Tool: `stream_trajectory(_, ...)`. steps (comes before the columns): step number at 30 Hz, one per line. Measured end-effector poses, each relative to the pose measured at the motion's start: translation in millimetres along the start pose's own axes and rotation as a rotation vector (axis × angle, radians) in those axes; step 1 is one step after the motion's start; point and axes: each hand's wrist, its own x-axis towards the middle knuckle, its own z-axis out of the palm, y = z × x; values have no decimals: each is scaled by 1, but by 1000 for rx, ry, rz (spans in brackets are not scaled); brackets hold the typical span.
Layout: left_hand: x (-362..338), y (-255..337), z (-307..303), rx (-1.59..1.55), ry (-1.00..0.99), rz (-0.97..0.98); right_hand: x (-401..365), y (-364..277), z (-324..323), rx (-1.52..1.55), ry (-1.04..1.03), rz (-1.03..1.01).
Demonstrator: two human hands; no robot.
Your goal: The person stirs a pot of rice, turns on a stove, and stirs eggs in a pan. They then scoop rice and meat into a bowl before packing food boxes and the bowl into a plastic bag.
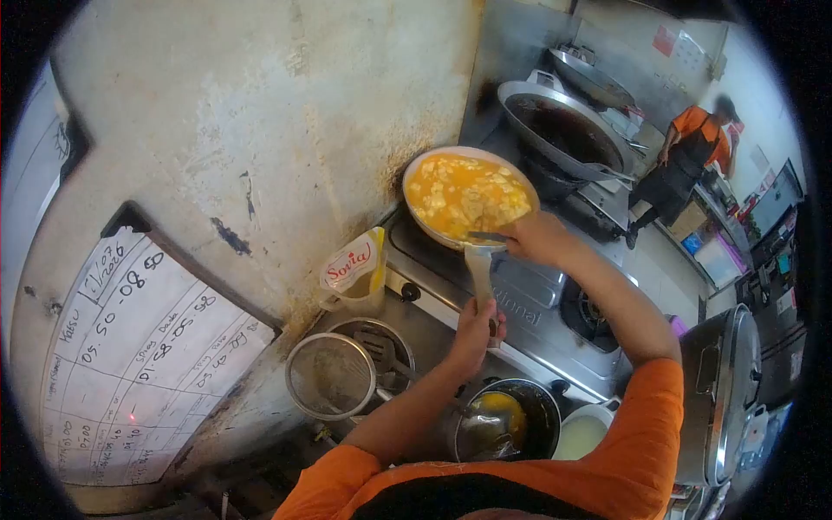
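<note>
A Sovia pouch [351, 267] stood in a jug [362, 303]; right of it, a pan [421, 224] of yellow-orange mixture [455, 186] sat on the stove [529, 290]. The left hand [473, 336] wrapped its fingers round the handle [479, 276], while the right hand [534, 238] pinched a utensil [487, 236]

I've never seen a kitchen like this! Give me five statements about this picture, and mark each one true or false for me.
1. The left hand grips the handle of the pan. True.
2. The pan is empty. False: it contains yellow-orange food.
3. Another person wears a dark apron. True.
4. The Sovia packet lies in the pan. False: the packet is outside it, near the stove.
5. The right hand is at the pan's rim. True.
</note>
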Motion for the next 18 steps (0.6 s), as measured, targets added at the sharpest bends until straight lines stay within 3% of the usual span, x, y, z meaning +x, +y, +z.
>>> stream_trajectory(7,-1,4,1,61,43,-22,-10,-1,8,-478,-71,54)
stream_trajectory(11,-3,8,0,82,32,-31,6,19,21,-434,-3,104)
stream_trajectory(15,-9,9,-11,96,9,-18,36,51,45,-373,9,280)
stream_trajectory(18,-34,12,-23,292,99,102,53,61,55,-191,67,394)
